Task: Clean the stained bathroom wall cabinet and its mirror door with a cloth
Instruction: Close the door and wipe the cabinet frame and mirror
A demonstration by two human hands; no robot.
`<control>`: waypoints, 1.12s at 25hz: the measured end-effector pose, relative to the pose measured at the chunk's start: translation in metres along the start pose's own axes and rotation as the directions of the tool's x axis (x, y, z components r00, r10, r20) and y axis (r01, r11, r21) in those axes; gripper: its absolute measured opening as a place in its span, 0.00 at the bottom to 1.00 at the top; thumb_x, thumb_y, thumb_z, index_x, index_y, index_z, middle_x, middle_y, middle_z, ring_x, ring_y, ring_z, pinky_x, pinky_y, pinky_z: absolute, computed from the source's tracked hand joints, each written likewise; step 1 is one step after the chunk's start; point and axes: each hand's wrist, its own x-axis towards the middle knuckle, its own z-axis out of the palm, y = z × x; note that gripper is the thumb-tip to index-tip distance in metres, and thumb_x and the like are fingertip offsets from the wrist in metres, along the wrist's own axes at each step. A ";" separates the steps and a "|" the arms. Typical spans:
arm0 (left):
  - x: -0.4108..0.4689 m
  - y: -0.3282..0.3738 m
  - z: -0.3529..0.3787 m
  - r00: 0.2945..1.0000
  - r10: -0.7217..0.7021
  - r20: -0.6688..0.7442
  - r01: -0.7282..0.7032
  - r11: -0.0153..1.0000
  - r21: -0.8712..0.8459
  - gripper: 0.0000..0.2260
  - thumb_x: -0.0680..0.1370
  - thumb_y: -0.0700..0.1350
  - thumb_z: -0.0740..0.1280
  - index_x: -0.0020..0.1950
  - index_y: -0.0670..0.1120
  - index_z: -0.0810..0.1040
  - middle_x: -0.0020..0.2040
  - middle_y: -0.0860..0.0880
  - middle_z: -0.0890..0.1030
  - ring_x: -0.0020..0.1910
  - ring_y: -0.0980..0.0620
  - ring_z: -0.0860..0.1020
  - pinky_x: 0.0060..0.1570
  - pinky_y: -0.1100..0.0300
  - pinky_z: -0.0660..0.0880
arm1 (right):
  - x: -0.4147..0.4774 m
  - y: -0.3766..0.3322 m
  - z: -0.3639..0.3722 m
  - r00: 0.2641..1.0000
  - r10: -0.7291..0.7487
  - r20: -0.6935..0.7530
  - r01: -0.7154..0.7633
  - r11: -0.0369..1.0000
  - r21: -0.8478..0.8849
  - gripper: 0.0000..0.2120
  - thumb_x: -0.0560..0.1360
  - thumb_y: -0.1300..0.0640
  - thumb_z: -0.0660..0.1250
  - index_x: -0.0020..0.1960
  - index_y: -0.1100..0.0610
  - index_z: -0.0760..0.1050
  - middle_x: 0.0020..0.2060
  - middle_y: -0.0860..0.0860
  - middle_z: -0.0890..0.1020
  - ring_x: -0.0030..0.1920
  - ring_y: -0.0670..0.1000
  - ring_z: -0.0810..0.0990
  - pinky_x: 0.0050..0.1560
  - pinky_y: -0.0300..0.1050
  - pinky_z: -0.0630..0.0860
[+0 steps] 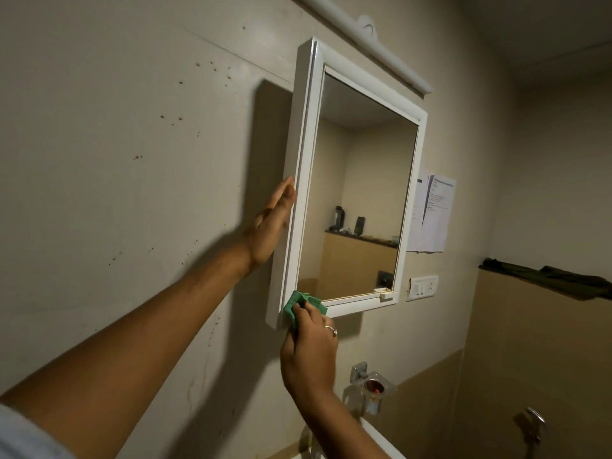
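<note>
Open wall (pixel 132 193) left of cabinet (pixel 299 127), light bar (pixel 397 66) close above, holder (pixel 367 389) below, papers (pixel 433 213), switch plate (pixel 424 288) right

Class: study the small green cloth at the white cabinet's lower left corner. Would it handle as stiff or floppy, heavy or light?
Probably floppy: the small green cloth lies bunched and creased under the right hand. Likely light, since that hand alone holds it against the white cabinet frame. It would probably drop if released.

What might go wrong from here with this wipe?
1. The right hand pinches the small green cloth at the lower left corner of the white-framed wall cabinet; it may slip and drop toward the metal wall holder below.
2. Only the flat left hand braces the cabinet side; hard rubbing might shake it.
</note>
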 end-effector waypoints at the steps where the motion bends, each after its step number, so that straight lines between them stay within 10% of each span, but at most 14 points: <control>1: -0.002 0.002 0.002 1.000 -0.014 -0.007 0.014 1.000 -0.001 0.35 0.77 0.70 0.47 0.83 0.60 0.51 0.83 0.59 0.55 0.80 0.56 0.56 0.78 0.50 0.56 | 0.000 -0.001 -0.003 0.999 -0.026 0.031 0.025 0.999 0.034 0.16 0.81 0.57 0.62 0.68 0.50 0.77 0.63 0.45 0.79 0.62 0.48 0.74 0.65 0.47 0.75; 8: -0.009 0.021 0.015 0.992 -0.094 -0.085 0.097 0.995 0.026 0.38 0.75 0.74 0.47 0.83 0.60 0.52 0.83 0.58 0.56 0.81 0.54 0.56 0.79 0.45 0.56 | 0.027 0.001 -0.088 0.846 0.024 0.532 -0.387 0.715 0.583 0.11 0.85 0.59 0.59 0.60 0.50 0.79 0.54 0.51 0.82 0.56 0.52 0.80 0.52 0.43 0.79; 12: -0.024 0.026 0.018 0.978 -0.164 -0.125 0.168 0.985 0.023 0.43 0.72 0.79 0.50 0.82 0.59 0.56 0.80 0.56 0.64 0.78 0.54 0.63 0.78 0.42 0.59 | 0.039 0.003 -0.134 0.830 0.087 0.551 -0.492 0.579 0.650 0.11 0.85 0.58 0.59 0.58 0.49 0.78 0.55 0.55 0.82 0.56 0.55 0.81 0.57 0.51 0.80; 22: -0.134 0.058 0.040 0.955 -0.295 -0.028 0.296 0.946 0.133 0.12 0.80 0.51 0.71 0.64 0.58 0.80 0.58 0.54 0.83 0.56 0.54 0.83 0.53 0.57 0.83 | 0.018 -0.020 -0.175 0.830 -0.058 0.554 -0.423 0.582 0.695 0.10 0.80 0.53 0.70 0.57 0.57 0.78 0.50 0.54 0.86 0.51 0.55 0.86 0.53 0.53 0.84; 28: -0.192 0.085 0.002 0.921 -0.308 -0.238 0.358 0.911 0.205 0.04 0.78 0.49 0.73 0.52 0.53 0.84 0.49 0.53 0.85 0.49 0.52 0.84 0.45 0.59 0.83 | -0.025 -0.072 -0.172 0.792 -0.134 0.596 -0.435 0.561 0.704 0.16 0.75 0.50 0.75 0.61 0.50 0.76 0.52 0.52 0.85 0.53 0.53 0.86 0.57 0.55 0.83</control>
